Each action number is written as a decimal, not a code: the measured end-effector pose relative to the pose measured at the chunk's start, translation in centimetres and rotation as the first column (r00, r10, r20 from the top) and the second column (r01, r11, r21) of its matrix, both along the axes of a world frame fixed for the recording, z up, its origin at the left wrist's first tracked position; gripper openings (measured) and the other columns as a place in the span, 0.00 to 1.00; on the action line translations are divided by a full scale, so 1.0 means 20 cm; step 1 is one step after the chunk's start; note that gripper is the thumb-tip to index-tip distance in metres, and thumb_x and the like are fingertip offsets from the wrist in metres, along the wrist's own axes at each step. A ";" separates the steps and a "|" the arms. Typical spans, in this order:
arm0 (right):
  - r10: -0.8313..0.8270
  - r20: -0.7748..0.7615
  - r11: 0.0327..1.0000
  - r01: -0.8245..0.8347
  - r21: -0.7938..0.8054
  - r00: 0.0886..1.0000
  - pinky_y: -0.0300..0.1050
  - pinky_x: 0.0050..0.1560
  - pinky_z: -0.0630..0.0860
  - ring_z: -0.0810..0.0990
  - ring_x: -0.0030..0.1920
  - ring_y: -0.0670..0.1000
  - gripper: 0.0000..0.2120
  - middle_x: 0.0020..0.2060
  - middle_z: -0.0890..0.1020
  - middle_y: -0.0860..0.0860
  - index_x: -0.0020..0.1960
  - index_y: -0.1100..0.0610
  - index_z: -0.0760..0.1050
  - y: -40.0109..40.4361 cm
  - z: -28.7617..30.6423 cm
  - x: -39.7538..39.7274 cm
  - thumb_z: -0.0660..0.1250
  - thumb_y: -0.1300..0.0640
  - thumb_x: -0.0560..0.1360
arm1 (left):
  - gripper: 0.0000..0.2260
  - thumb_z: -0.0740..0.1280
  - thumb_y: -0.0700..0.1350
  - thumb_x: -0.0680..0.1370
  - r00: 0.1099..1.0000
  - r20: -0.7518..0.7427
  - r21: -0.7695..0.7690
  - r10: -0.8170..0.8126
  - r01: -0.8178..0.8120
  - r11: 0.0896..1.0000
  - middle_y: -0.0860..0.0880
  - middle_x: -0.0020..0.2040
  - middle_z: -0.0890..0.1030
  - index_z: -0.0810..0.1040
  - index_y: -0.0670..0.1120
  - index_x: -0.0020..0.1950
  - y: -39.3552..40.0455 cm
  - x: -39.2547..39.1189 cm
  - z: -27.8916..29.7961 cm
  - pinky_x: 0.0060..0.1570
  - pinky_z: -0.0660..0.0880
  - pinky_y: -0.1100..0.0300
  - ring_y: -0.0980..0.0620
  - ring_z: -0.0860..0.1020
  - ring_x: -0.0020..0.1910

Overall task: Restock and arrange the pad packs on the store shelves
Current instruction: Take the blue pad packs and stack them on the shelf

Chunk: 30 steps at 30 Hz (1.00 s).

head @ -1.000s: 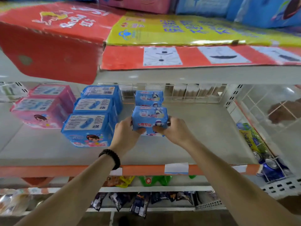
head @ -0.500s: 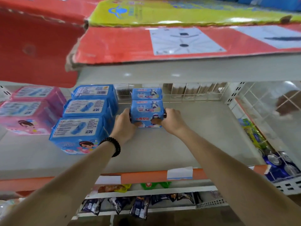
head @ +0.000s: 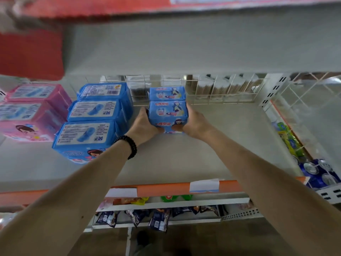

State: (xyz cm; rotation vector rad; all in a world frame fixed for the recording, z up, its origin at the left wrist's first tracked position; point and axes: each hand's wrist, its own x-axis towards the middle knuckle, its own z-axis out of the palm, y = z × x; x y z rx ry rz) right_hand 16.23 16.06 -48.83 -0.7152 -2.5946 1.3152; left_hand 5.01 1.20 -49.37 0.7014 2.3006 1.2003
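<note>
The small blue pad pack (head: 167,115) sits on the shelf (head: 212,145) just before its twin, your left hand (head: 145,124) and right hand (head: 193,122) clamped on its ends; it seems light and soft, so keep holding the ends gently.

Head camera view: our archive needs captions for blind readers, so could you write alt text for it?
Two bare hands, left hand and right hand, grip a small blue pad pack on a grey store shelf, just in front of a matching pack. Larger blue packs and pink packs sit in rows to the left.
</note>
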 end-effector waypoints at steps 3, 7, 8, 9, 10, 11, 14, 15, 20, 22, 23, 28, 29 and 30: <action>0.005 -0.019 0.999 -0.005 -0.041 1.000 0.45 0.61 0.77 0.80 0.59 0.48 0.38 0.62 0.81 0.50 0.73 0.53 0.67 0.03 -0.01 0.01 0.80 0.59 0.67 | 0.32 0.78 0.35 0.70 1.000 0.017 0.050 0.005 -0.006 0.999 0.54 0.59 0.73 0.66 0.42 0.68 0.01 0.01 -0.02 0.35 0.73 0.76 0.59 0.72 0.56; -0.009 -0.049 0.998 0.006 -0.060 0.999 0.46 0.62 0.77 0.79 0.59 0.49 0.38 0.60 0.81 0.49 0.73 0.53 0.67 0.06 -0.04 0.02 0.80 0.60 0.68 | 0.29 0.77 0.33 0.70 0.999 0.054 0.150 -0.008 0.000 0.989 0.55 0.58 0.75 0.66 0.44 0.63 0.02 0.02 -0.06 0.41 0.76 0.76 0.60 0.75 0.54; -0.003 -0.044 0.999 0.001 -0.050 0.999 0.46 0.62 0.76 0.79 0.58 0.48 0.38 0.60 0.80 0.49 0.73 0.53 0.67 0.07 -0.04 0.01 0.80 0.60 0.68 | 0.28 0.77 0.33 0.71 0.998 0.064 0.173 -0.022 0.011 0.985 0.54 0.59 0.75 0.65 0.45 0.63 0.02 0.02 -0.07 0.48 0.79 0.70 0.59 0.76 0.56; 0.008 -0.035 0.999 -0.009 -0.037 0.999 0.46 0.62 0.76 0.78 0.58 0.48 0.38 0.61 0.80 0.50 0.73 0.53 0.66 0.08 -0.03 0.01 0.79 0.60 0.69 | 0.28 0.76 0.32 0.71 0.996 0.075 0.194 -0.038 0.023 0.981 0.52 0.61 0.76 0.65 0.45 0.63 0.03 0.02 -0.07 0.55 0.80 0.62 0.56 0.77 0.59; 0.016 -0.026 0.999 -0.016 -0.027 1.000 0.45 0.61 0.75 0.78 0.57 0.47 0.37 0.62 0.80 0.50 0.74 0.53 0.66 0.09 -0.03 0.00 0.79 0.59 0.69 | 0.28 0.75 0.31 0.71 0.995 0.089 0.216 -0.049 0.028 0.976 0.51 0.63 0.76 0.64 0.45 0.64 0.04 0.01 -0.08 0.59 0.79 0.56 0.54 0.77 0.61; 0.020 -0.017 1.000 -0.021 -0.018 1.000 0.45 0.61 0.75 0.77 0.57 0.47 0.37 0.62 0.80 0.50 0.74 0.53 0.65 0.09 -0.02 -0.01 0.79 0.59 0.69 | 0.29 0.75 0.30 0.71 0.994 0.096 0.231 -0.054 0.030 0.972 0.51 0.64 0.75 0.64 0.45 0.64 0.04 0.01 -0.08 0.60 0.79 0.55 0.53 0.77 0.62; 0.022 -0.010 1.000 -0.022 -0.015 1.000 0.48 0.63 0.76 0.78 0.59 0.49 0.38 0.63 0.80 0.50 0.74 0.52 0.65 0.10 -0.01 -0.02 0.79 0.59 0.69 | 0.29 0.75 0.31 0.72 0.996 0.076 0.220 -0.045 0.028 0.975 0.54 0.61 0.74 0.63 0.45 0.65 0.06 0.00 -0.07 0.55 0.79 0.64 0.56 0.75 0.61; 0.025 -0.007 1.000 -0.026 -0.012 1.000 0.50 0.64 0.76 0.79 0.60 0.50 0.38 0.63 0.80 0.50 0.73 0.52 0.65 0.11 -0.01 -0.03 0.79 0.58 0.69 | 0.29 0.75 0.32 0.72 0.996 0.073 0.213 -0.053 0.037 0.976 0.53 0.61 0.74 0.63 0.46 0.64 0.06 -0.01 -0.08 0.58 0.79 0.60 0.56 0.75 0.61; 0.054 -0.010 0.999 -0.054 0.000 0.998 0.51 0.64 0.76 0.80 0.61 0.51 0.37 0.62 0.81 0.50 0.72 0.51 0.68 0.12 -0.02 -0.01 0.81 0.56 0.67 | 0.31 0.76 0.32 0.71 0.989 0.097 0.210 -0.114 0.092 0.973 0.50 0.64 0.75 0.63 0.45 0.66 0.03 -0.04 -0.09 0.60 0.78 0.55 0.52 0.76 0.63; 0.050 -0.020 0.999 -0.051 -0.013 0.999 0.48 0.63 0.76 0.79 0.60 0.50 0.37 0.62 0.81 0.50 0.72 0.52 0.68 0.12 -0.02 0.00 0.80 0.58 0.68 | 0.31 0.75 0.31 0.71 0.989 0.094 0.210 -0.117 0.095 0.973 0.51 0.64 0.74 0.63 0.43 0.68 0.03 -0.03 -0.09 0.53 0.80 0.64 0.53 0.76 0.62; 0.045 -0.025 0.999 -0.046 -0.018 0.999 0.47 0.63 0.76 0.79 0.60 0.49 0.37 0.62 0.81 0.51 0.72 0.53 0.68 0.11 -0.02 -0.01 0.80 0.58 0.68 | 0.31 0.74 0.31 0.72 0.989 0.094 0.214 -0.112 0.089 0.973 0.50 0.64 0.74 0.62 0.42 0.69 0.03 -0.03 -0.09 0.49 0.79 0.68 0.54 0.75 0.62; 0.002 -0.053 1.000 -0.003 -0.026 0.999 0.53 0.63 0.77 0.80 0.60 0.52 0.36 0.61 0.81 0.51 0.70 0.53 0.70 0.10 -0.02 -0.01 0.81 0.60 0.65 | 0.31 0.74 0.31 0.72 0.993 0.050 0.172 -0.105 0.095 0.981 0.51 0.61 0.73 0.63 0.37 0.70 0.03 -0.04 -0.06 0.44 0.77 0.73 0.62 0.76 0.52; -0.006 -0.056 1.000 0.005 -0.021 0.998 0.54 0.63 0.77 0.81 0.60 0.52 0.36 0.61 0.82 0.51 0.69 0.54 0.70 0.10 -0.03 -0.01 0.81 0.60 0.65 | 0.31 0.75 0.32 0.72 0.994 0.030 0.153 -0.105 0.100 0.983 0.52 0.61 0.73 0.63 0.38 0.70 0.03 -0.04 -0.06 0.47 0.77 0.71 0.62 0.76 0.53; -0.015 -0.059 1.000 0.014 -0.014 0.998 0.54 0.62 0.78 0.81 0.60 0.52 0.35 0.61 0.82 0.52 0.69 0.54 0.71 0.11 -0.03 0.00 0.81 0.60 0.66 | 0.31 0.76 0.34 0.72 0.994 0.001 0.122 -0.110 0.109 0.987 0.53 0.61 0.73 0.64 0.39 0.70 0.03 -0.04 -0.06 0.49 0.77 0.70 0.60 0.76 0.55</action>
